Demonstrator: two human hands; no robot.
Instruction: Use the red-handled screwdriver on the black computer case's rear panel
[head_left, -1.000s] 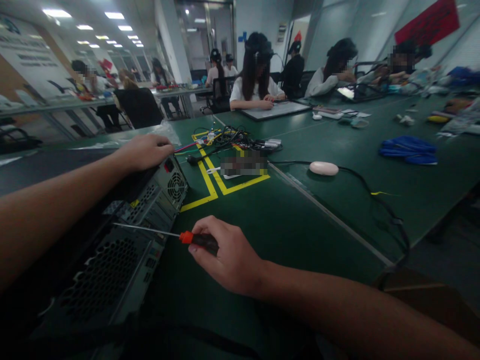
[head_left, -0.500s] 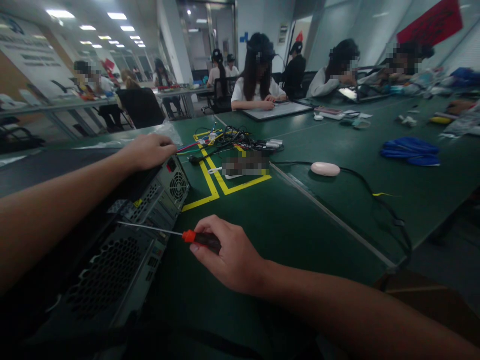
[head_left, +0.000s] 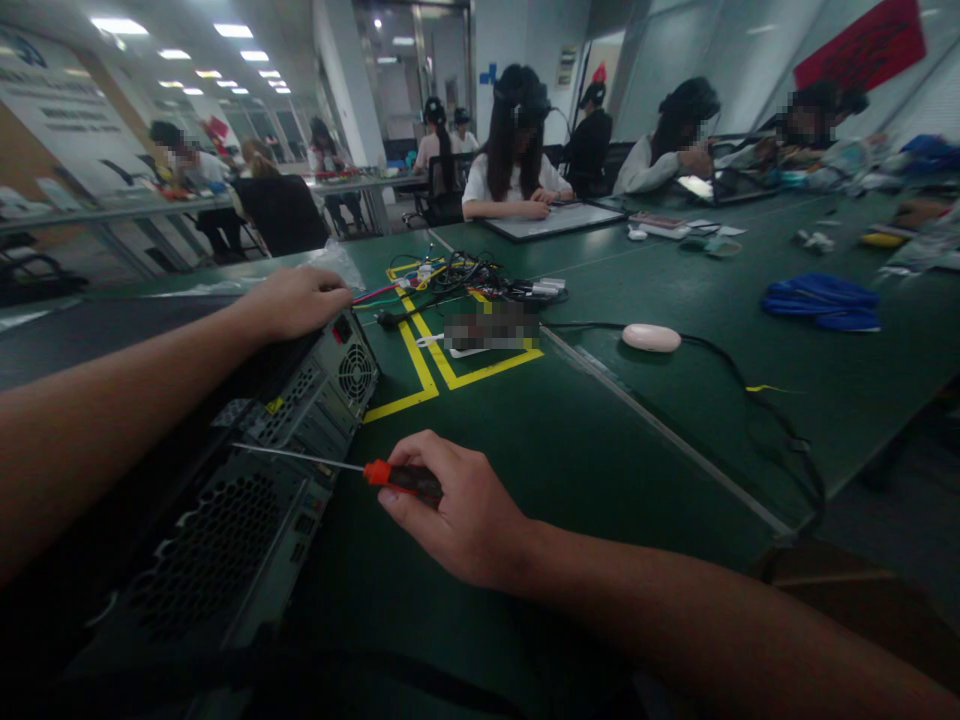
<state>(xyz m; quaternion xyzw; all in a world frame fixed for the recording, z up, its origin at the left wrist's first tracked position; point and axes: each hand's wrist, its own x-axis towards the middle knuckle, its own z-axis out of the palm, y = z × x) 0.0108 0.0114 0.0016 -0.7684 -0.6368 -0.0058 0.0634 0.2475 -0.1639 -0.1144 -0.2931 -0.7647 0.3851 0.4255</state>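
A black computer case [head_left: 45, 335] lies on the left of the green table, its metal back panel [head_left: 319, 385] with a honeycomb vent and fan grille turned toward the right. Across the top, my left hand [head_left: 296, 300] grips the case near its far rear corner, fingers bent over the edge. My right hand [head_left: 469, 505] is closed around the dark handle of a screwdriver [head_left: 386, 473] with an orange collar. Its long thin shaft points left, and the tip meets the rear edge of the case above the honeycomb vent. Whether a screw sits under the tip is too dark to tell.
Beyond the case lies a tangle of cables [head_left: 472, 275] near yellow tape marks [head_left: 401, 408]. A pale pink oval object [head_left: 651, 338] rests by a black cable [head_left: 750, 385]. Blue cloth [head_left: 821, 302] lies farther right. Across the table a person [head_left: 517, 150] works at a flat panel [head_left: 559, 220].
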